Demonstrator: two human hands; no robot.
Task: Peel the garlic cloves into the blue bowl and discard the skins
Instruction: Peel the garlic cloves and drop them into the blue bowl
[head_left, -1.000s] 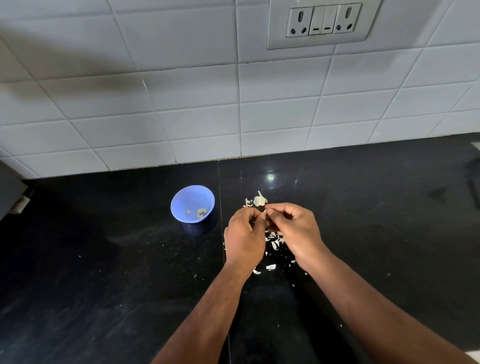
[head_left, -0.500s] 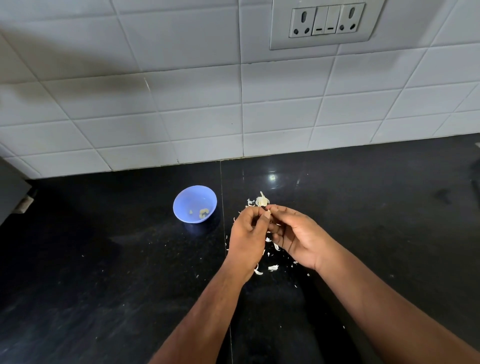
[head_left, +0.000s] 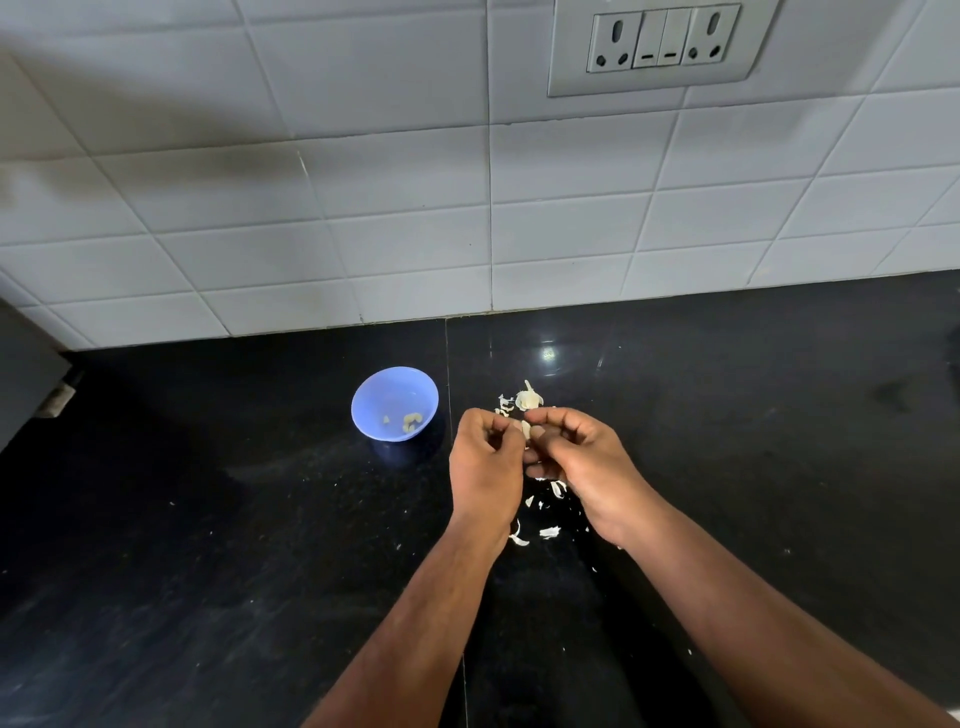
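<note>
Black polished stone is lying under everything I am doing, with the countertop (head_left: 208, 545) filling the lower half of the frame. My left hand (head_left: 485, 467) and my right hand (head_left: 582, 462) are meeting just right of the centre, fingertips curled in and touching. Between them they are pinching a small pale garlic clove (head_left: 525, 429), most of it hidden by my fingers. I cannot tell which hand is gripping harder.

Just above my fingertips, a garlic piece with a pointed tip (head_left: 529, 399) is sitting on the stone, with a few papery scraps beside it on the left. Below and between my wrists, loose skins (head_left: 549, 531) are lying scattered in small white flakes.

To the left of my hands, near but apart from them, the blue bowl (head_left: 363, 410) is standing upright, holding a few pale peeled bits (head_left: 411, 421) at its bottom.

Farther up, the white tiled wall (head_left: 363, 208) is filling the upper half of the frame, and a switch and socket plate (head_left: 662, 47) is sitting at the upper right.
</note>
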